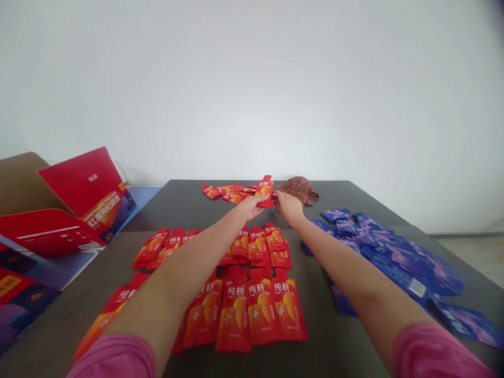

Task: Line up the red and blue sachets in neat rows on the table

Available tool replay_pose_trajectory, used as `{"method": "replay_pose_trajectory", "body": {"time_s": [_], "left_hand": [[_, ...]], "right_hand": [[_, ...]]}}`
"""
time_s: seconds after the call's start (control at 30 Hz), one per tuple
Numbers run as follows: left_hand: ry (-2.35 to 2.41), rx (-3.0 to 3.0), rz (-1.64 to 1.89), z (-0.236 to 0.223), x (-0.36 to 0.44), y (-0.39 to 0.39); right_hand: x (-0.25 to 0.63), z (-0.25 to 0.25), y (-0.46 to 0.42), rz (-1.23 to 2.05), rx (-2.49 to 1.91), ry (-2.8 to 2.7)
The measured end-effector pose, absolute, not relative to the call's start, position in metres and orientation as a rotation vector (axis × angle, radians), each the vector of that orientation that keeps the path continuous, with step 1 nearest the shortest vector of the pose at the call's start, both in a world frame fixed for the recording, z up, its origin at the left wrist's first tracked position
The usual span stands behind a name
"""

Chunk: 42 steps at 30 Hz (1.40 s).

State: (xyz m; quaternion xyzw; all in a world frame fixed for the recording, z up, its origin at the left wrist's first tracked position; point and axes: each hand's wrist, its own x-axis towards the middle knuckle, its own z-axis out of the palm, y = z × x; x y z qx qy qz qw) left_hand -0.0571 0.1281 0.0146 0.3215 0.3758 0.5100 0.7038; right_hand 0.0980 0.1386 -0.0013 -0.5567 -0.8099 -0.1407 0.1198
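Observation:
At the far part of the table, my left hand [251,206] is closed on a red drink pouch [265,188] with orange fruit printed on it, held upright with its spout end up. My right hand [289,207] is just to the right, fingers closed, with a bit of red pouch showing at its fingertips. Whether that is the same pouch or another behind it, I cannot tell. Behind my left hand lies a loose pile of red pouches [233,195]. Nearer to me, red pouches lie in two overlapping rows, the front row [233,317] and the back row [258,244], partly hidden by my left forearm.
A brown cloth [298,188] lies bunched behind my right hand. Blue-purple pouches [397,254] are heaped along the right side of the dark table [315,336]. An open red carton [84,189] stands at the left with its flaps raised. A white wall is behind the table.

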Motion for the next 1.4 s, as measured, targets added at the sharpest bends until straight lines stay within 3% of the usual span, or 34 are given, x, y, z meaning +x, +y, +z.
{"method": "replay_pose_trajectory", "body": {"time_s": [0.27,0.53,0.67,0.8,0.9,1.2,1.27,1.4], "left_hand": [[0.635,0.889,1.132,0.08,-0.076,0.025],[0.733,0.896,0.954,0.071,-0.111,-0.134],[0.76,0.855,0.892,0.055,-0.114,-0.174],[0.733,0.801,0.893,0.046,-0.112,-0.195],[0.727,0.778,0.877,0.047,-0.109,-0.206],[0.666,0.802,0.706,0.043,-0.1,-0.237],[0.768,0.821,0.753,0.04,-0.109,-0.242],[1.201,0.971,0.99,0.039,-0.155,-0.225]], "right_hand": [[0.152,0.038,0.032,-0.462,-1.614,-1.988],[0.243,-0.049,-0.152,-0.292,-1.345,-2.306],[0.253,-0.09,-0.178,-0.194,-1.336,-2.475],[0.247,-0.089,-0.187,-0.076,-1.315,-2.476],[0.225,-0.063,-0.2,0.218,-1.304,-2.277],[0.124,0.0,-0.212,1.85,-0.924,-1.271],[0.117,0.002,-0.21,1.971,-0.923,-1.163],[0.113,-0.003,-0.209,1.808,-1.087,-0.873]]}}
